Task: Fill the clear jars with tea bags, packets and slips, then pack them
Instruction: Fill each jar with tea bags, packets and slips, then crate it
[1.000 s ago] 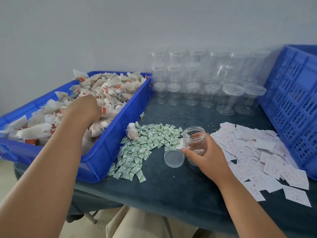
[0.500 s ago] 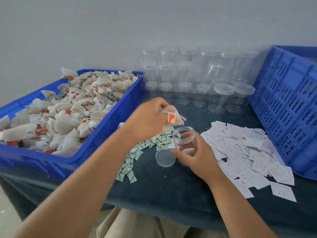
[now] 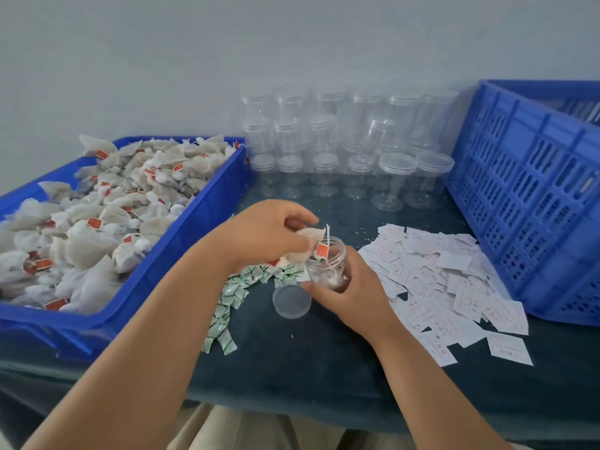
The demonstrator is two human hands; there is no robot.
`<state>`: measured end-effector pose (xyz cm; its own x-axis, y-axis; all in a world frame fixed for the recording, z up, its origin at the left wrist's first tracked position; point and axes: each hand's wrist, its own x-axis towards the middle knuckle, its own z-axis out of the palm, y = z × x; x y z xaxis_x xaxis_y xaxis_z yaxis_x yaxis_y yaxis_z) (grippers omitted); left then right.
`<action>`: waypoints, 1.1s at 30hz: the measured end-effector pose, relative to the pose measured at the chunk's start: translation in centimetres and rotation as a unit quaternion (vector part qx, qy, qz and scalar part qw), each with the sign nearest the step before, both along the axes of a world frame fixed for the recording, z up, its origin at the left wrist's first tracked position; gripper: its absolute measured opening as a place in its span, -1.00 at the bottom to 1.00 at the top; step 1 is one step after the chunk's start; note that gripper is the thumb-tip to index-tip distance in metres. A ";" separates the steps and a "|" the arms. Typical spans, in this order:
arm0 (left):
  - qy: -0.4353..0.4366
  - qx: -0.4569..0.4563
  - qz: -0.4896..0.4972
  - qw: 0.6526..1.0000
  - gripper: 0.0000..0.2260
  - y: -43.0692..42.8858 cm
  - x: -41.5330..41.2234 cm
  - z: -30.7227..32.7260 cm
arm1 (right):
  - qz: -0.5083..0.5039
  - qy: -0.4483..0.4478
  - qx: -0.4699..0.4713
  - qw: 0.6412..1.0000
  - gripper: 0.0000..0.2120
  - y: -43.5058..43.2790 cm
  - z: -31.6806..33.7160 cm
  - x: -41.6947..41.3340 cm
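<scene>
A: Two hands in view?
B: Two. Gripping a small bunch of tea bags [image 3: 308, 237] in the left hand [image 3: 269, 235], fingers curled round them, just above the mouth of the one open jar [image 3: 336, 258]. Cannot tell how many are in the bunch. One red tag [image 3: 321, 250] hanging at the rim.
A: And the right hand [image 3: 354, 293]?
B: Wrapped round that same jar from the near right side, fingers curled on its wall, holding it upright on the desk [image 3: 308, 368] around the middle. Some white bags already inside.
A: Any lid?
B: One loose lid [image 3: 291, 300], lying open side up just left of the jar. Touching it or just apart, hard to say.
A: Supplies?
B: One blue tray [image 3: 194, 219] at the left edge, heaped with loose tea bags [image 3: 97, 228], too many to count. One spread of green packets [image 3: 232, 293] between tray and jar, partly under the left arm. One spread of white slips [image 3: 448, 280] toward the right edge. One blue crate [image 3: 526, 196] at the far right corner.
A: Spare jars?
B: Lidded clear jars [image 3: 324, 141] stacked along the far edge: six in the front row, more behind and on top. No exact total possible through the clear plastic.
</scene>
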<state>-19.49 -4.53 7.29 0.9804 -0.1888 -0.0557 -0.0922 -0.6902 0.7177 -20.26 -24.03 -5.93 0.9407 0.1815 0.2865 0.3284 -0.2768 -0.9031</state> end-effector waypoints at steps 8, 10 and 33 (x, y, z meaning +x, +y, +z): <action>-0.097 0.009 -0.001 0.995 -0.81 -0.8 -0.3 -1.0 | -0.007 0.004 -0.008 1.000 -0.49 0.1 0.0 0.0; -0.133 0.103 0.013 0.986 -0.87 -1.3 -0.4 -1.5 | -0.006 0.001 -0.013 1.000 -0.50 0.1 -0.1 0.0; -0.014 0.617 0.119 0.778 -0.78 5.9 -0.3 -4.9 | -0.009 0.008 -0.031 0.999 -0.52 0.1 -0.4 0.2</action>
